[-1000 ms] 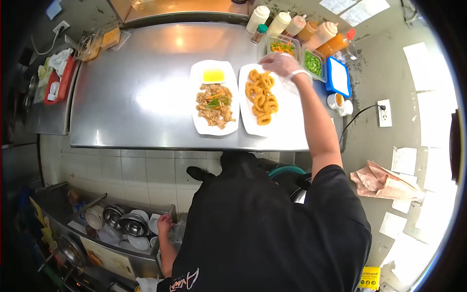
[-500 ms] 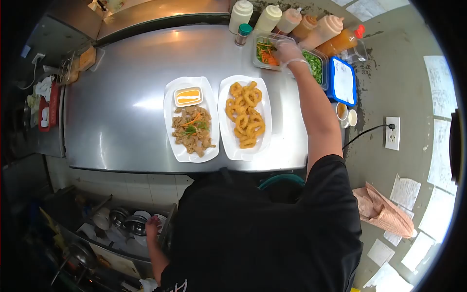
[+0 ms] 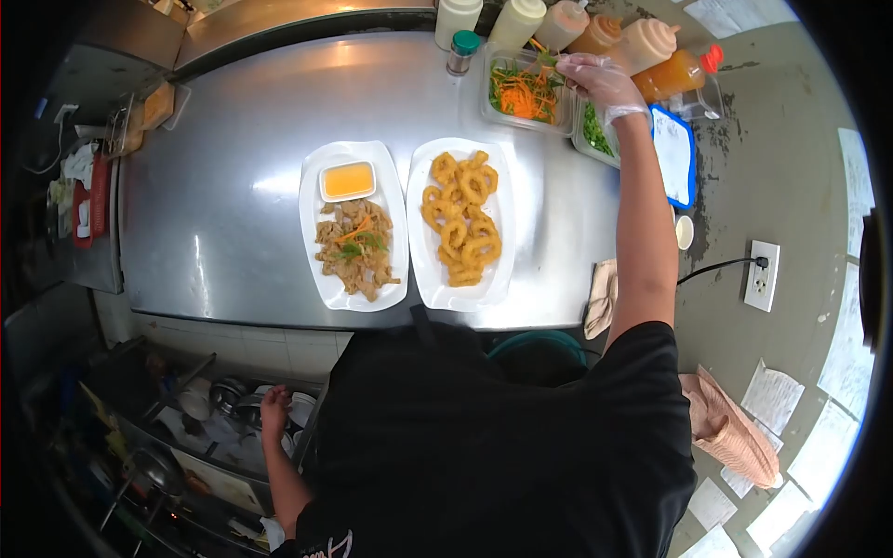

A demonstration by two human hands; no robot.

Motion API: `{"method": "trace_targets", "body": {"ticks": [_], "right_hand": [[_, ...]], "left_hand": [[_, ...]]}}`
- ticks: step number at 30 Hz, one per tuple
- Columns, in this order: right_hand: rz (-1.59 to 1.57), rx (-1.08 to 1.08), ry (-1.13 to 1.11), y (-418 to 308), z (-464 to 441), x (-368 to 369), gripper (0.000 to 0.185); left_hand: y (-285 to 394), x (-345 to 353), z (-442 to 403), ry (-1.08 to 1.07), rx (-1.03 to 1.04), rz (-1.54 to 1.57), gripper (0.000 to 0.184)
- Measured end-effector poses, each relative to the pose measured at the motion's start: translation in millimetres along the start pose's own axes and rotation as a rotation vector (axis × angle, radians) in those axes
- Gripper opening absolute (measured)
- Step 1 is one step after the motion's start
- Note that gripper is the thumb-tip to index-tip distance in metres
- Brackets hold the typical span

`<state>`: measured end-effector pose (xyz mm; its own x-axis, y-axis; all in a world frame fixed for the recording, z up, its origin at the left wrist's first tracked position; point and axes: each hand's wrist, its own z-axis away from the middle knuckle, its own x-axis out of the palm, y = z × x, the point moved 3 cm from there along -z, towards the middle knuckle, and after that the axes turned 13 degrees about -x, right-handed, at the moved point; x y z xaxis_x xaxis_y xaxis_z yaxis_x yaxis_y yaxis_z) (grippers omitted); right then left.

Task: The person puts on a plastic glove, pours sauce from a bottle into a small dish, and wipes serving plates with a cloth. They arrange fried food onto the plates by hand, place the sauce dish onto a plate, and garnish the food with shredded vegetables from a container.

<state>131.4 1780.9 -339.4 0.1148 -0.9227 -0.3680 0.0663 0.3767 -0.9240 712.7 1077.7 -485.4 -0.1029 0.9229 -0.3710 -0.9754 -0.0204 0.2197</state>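
Note:
My right hand, in a clear plastic glove, pinches a small bunch of shredded carrot and green leaves. It is over the right rim of a clear container of carrot shreds and greens. Below stand two white oblong plates. The left plate bears cooked meat strips topped with carrot and greens, and a square dish of orange sauce. Fried rings lie on the right plate. Away from the counter, my bare left hand hangs loosely, fingers slightly bent, holding nothing visible.
Several sauce bottles line the counter's back edge beside a green-capped shaker. A container of chopped greens and a blue-rimmed box stand right. A cloth lies at the right edge. Metal pans sit lower left.
My right hand has risen out of the carrot container and moved right, now with carrot and greens in its fingers. My left hand has shifted slightly up and left. The camera view has shifted slightly.

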Motion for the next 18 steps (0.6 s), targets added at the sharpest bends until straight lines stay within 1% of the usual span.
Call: {"method": "trace_targets", "body": {"ticks": [2,5,8,10,11,12,14,17,18], "right_hand": [[-0.027,0.014,-0.037,-7.4,14.2,4.4,0.029],[-0.004,0.023,-0.020,-39.0,66.4,32.6,0.024],[0.122,-0.044,-0.227,-55.6,112.7,75.0,0.020],[0.150,-0.006,-0.329,-42.4,137.8,107.3,0.019],[0.166,-0.030,-0.379,-26.9,145.6,120.7,0.021],[0.339,-0.157,-0.429,-32.3,155.0,130.7,0.023],[0.497,-0.134,-0.457,-27.9,162.5,140.1,0.026],[0.360,-0.187,-0.345,-41.4,160.5,136.2,0.025],[0.412,-0.176,-0.323,-49.0,161.7,135.8,0.025]], "left_hand": [[-12.2,-3.6,-8.4,-0.011,-0.002,0.017,0.025],[-14.3,0.8,-1.8,-0.009,-0.010,0.011,0.026],[-27.4,-2.1,-14.4,-0.051,-0.043,0.017,0.025],[-33.4,-3.4,-20.6,-0.088,-0.063,0.031,0.024],[-35.9,-5.7,-20.4,-0.075,-0.067,-0.018,0.023],[-35.9,-8.5,-19.9,-0.067,-0.068,-0.041,0.023],[-33.9,-13.3,-20.1,-0.049,-0.064,-0.083,0.023],[-49.7,-37.3,-46.3,-0.196,-0.044,0.117,0.022],[-48.0,-40.0,-44.4,-0.139,-0.040,0.069,0.021]]}}
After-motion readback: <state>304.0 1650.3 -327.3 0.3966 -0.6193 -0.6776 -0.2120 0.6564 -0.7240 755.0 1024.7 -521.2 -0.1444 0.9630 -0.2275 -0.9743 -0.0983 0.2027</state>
